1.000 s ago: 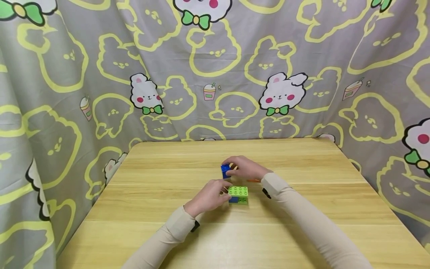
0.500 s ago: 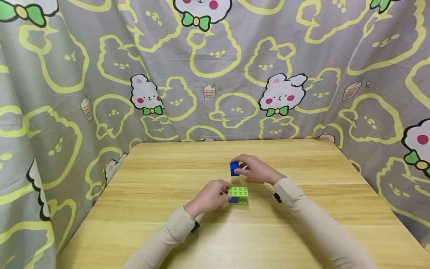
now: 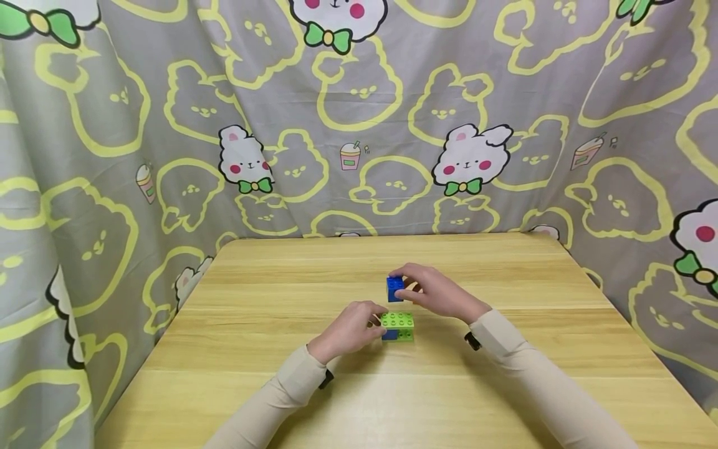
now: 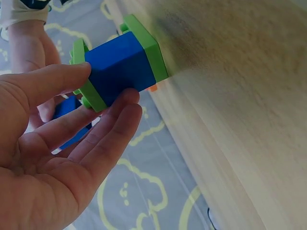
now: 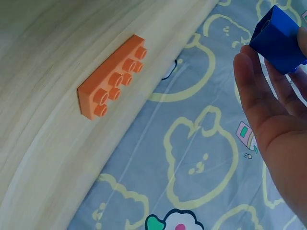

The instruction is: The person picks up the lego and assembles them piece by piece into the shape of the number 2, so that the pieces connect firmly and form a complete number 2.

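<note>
My left hand [image 3: 349, 327] grips a small stack of toy building bricks on the table. A light green studded brick [image 3: 397, 320] tops it, a blue brick [image 4: 122, 64] sits in the middle, and another green brick [image 4: 144, 45] lies at the bottom. In the left wrist view the thumb is on one side and curled fingers on the other. Behind and above the stack, my right hand [image 3: 440, 292] pinches a square blue brick [image 3: 394, 289] between thumb and fingers. That brick is off the table, apart from the stack; its open underside shows in the right wrist view.
An orange studded brick [image 5: 108, 79] lies on the wooden table [image 3: 269, 274] near its far edge; in the head view my right hand hides it. A patterned grey curtain [image 3: 303, 106] hangs behind the table and along both sides.
My right hand has carried the blue brick rightward, then slightly nearer, to behind the stack. The orange brick has become hidden in the head view. My left hand stays on the stack.
</note>
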A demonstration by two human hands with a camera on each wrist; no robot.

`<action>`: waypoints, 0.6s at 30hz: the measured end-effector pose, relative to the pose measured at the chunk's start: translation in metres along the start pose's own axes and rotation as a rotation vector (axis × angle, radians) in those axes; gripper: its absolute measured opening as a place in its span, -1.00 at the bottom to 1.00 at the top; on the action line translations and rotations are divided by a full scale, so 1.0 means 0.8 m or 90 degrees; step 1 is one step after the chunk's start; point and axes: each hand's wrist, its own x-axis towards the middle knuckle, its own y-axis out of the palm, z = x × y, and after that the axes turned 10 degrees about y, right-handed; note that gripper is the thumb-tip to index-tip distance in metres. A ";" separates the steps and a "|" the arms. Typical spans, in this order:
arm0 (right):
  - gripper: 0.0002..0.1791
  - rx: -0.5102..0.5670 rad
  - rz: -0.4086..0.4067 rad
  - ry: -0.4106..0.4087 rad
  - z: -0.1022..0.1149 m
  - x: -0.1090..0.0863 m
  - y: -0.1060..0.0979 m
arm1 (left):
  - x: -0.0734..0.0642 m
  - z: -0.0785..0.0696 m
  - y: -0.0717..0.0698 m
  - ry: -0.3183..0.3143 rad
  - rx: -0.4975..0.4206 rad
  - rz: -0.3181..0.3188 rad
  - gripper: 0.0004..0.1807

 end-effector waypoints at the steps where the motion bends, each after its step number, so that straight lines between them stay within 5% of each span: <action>1: -0.50 -0.003 -0.005 0.000 0.000 -0.002 0.000 | 0.000 0.000 0.000 0.002 0.001 -0.001 -0.62; 18: -0.53 0.004 -0.025 -0.018 -0.005 -0.032 0.003 | 0.001 -0.004 0.001 0.005 0.007 -0.001 -0.65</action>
